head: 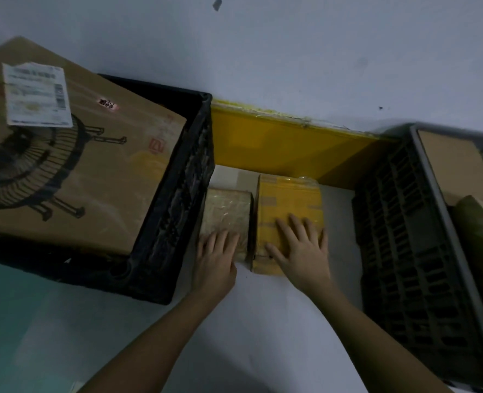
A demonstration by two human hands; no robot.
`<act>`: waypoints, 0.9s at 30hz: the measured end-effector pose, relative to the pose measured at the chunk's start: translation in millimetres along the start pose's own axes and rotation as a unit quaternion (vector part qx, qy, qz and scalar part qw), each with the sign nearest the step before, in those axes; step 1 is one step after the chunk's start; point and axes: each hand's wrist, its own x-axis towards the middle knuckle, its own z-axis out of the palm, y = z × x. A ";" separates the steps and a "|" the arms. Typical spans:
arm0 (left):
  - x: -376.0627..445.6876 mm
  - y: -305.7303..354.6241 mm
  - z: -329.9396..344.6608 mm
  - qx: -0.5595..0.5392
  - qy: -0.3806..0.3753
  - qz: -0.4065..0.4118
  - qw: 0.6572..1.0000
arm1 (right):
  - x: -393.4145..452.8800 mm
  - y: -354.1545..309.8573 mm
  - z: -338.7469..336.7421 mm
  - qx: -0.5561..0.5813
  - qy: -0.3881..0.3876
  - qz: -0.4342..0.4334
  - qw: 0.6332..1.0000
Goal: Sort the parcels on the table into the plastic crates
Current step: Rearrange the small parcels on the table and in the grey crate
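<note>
Left hand [217,259] flat, fingers straight, on pale parcel [227,214]; right hand [301,248] spread flat on yellow parcel [289,202]. Parcels side by side on worktop [263,321] between black crate [178,208] and grey crate [404,251].

Glossy yellow tape is seen wrapped over the yellow parcel [289,211], and crinkled clear film over the pale parcel [226,212]. The large box [93,177] is matt brown cardboard; both the black crate [178,211] and the grey crate [404,251] are moulded ribbed plastic.

Left hand [216,260], right hand [301,251] flat, outstretched
</note>
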 end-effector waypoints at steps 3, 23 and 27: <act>21.6 -10.1 0.9 0.026 -0.027 -0.016 0.999 | 19.0 -1.9 -0.4 -0.008 0.002 -0.004 1.000; 114.6 -33.1 0.1 0.018 -0.103 -0.034 0.994 | 103.1 -17.3 10.6 -0.038 0.060 0.010 0.997; 120.5 -30.2 -9.7 -0.008 -0.122 -0.049 0.991 | 101.8 -18.2 6.2 -0.038 0.058 0.008 0.998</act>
